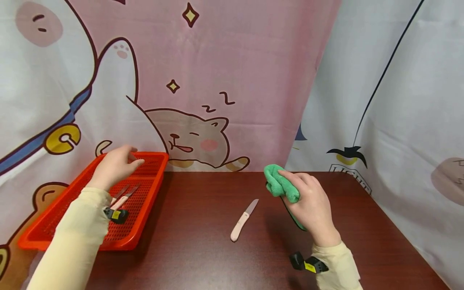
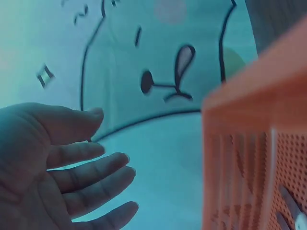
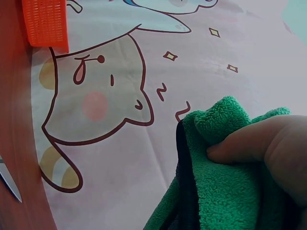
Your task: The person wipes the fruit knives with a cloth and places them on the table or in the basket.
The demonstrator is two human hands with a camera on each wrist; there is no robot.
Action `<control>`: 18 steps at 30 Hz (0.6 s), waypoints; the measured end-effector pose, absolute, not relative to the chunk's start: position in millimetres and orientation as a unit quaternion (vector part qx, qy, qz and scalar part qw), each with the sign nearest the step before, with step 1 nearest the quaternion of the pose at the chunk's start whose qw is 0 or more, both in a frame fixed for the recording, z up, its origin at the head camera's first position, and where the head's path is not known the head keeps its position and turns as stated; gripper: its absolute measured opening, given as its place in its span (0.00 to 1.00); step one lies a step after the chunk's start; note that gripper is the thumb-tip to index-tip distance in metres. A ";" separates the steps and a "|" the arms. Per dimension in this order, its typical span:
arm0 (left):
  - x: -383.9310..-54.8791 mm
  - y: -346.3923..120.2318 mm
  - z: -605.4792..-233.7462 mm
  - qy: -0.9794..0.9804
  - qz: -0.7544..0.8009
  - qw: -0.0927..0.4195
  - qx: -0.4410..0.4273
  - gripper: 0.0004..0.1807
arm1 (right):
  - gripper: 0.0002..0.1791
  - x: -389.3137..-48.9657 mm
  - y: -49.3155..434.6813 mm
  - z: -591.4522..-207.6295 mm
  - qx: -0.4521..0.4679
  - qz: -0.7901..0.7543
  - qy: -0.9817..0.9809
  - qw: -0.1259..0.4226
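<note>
My right hand (image 1: 311, 202) grips a bunched green cloth (image 1: 280, 183) above the right part of the table. In the right wrist view the thumb presses into the fluffy green cloth (image 3: 225, 177), which has a dark edge strip. My left hand (image 1: 115, 166) is over the back of the red basket (image 1: 150, 209), fingers loosely bent and holding nothing. The left wrist view shows that hand (image 2: 72, 167) with fingers spread apart beside the basket wall (image 2: 235, 167). Inside the basket lie knives (image 1: 123, 197) with pale handles. Another knife (image 1: 242, 223) rests on the table between my hands.
The dark reddish-brown table (image 1: 188, 225) meets a printed curtain (image 1: 235, 80) along its back. A second pale curtain (image 1: 406, 121) hangs along the right side. The basket stands at the table's left, its rim raised above the tabletop.
</note>
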State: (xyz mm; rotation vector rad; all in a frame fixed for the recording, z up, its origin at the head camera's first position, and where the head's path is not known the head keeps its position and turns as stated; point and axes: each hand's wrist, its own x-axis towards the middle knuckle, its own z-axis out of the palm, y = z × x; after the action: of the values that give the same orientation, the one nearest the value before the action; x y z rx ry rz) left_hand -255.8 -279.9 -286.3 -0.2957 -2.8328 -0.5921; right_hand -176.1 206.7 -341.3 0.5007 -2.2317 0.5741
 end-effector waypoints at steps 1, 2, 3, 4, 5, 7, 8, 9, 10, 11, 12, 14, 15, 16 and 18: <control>-253.7 -275.0 -285.5 -0.965 -0.206 0.124 -0.104 0.28 | 0.35 -176.2 206.7 -341.4 0.196 0.225 -0.875 0.382; -251.4 -269.6 -284.9 -0.963 -0.209 0.132 -0.106 0.27 | 0.35 -176.4 206.7 -341.5 0.197 0.225 -0.875 0.382; -249.1 -264.2 -284.5 -0.961 -0.213 0.139 -0.109 0.27 | 0.35 -176.5 206.6 -341.6 0.197 0.225 -0.875 0.381; -246.8 -258.6 -284.5 -0.959 -0.217 0.146 -0.111 0.26 | 0.35 -176.7 206.6 -341.7 0.197 0.225 -0.875 0.381; -244.7 -252.9 -284.9 -0.957 -0.221 0.151 -0.114 0.26 | 0.35 -176.9 206.7 -341.6 0.197 0.225 -0.875 0.381; -241.0 -240.6 -286.8 -0.952 -0.227 0.163 -0.123 0.24 | 0.35 -177.0 207.0 -341.5 0.197 0.225 -0.875 0.380; -239.7 -234.3 -288.4 -0.949 -0.231 0.170 -0.128 0.24 | 0.35 -177.0 207.2 -341.4 0.197 0.225 -0.875 0.380; -238.2 -227.6 -290.2 -0.947 -0.233 0.176 -0.135 0.23 | 0.35 -177.1 207.3 -341.3 0.197 0.225 -0.875 0.380; -237.0 -220.9 -292.7 -0.945 -0.236 0.179 -0.141 0.23 | 0.35 -177.1 207.3 -341.2 0.197 0.224 -0.875 0.380; -236.3 -213.9 -295.7 -0.942 -0.238 0.183 -0.147 0.23 | 0.35 -177.2 207.4 -341.1 0.197 0.224 -0.875 0.380; -235.6 -206.7 -299.3 -0.940 -0.239 0.186 -0.155 0.23 | 0.35 -177.3 207.4 -340.9 0.197 0.224 -0.875 0.380; -234.3 -191.9 -307.8 -0.937 -0.245 0.187 -0.166 0.24 | 0.35 -177.5 207.4 -340.8 0.197 0.223 -0.876 0.381; -233.3 -184.2 -312.5 -0.936 -0.246 0.184 -0.171 0.25 | 0.36 -177.6 207.5 -340.8 0.197 0.223 -0.876 0.380; -232.8 -176.9 -318.1 -0.936 -0.247 0.180 -0.175 0.25 | 0.36 -177.8 207.5 -340.8 0.197 0.223 -0.876 0.381; -231.9 -161.9 -329.9 -0.936 -0.248 0.170 -0.182 0.26 | 0.36 -178.2 207.7 -341.1 0.197 0.223 -0.876 0.380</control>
State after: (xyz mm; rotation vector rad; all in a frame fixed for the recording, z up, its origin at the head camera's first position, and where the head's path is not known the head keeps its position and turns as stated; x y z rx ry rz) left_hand -231.9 -161.9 -329.9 -0.5166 -2.6594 -0.7042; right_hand -178.2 207.7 -341.1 0.5038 -2.2362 0.5704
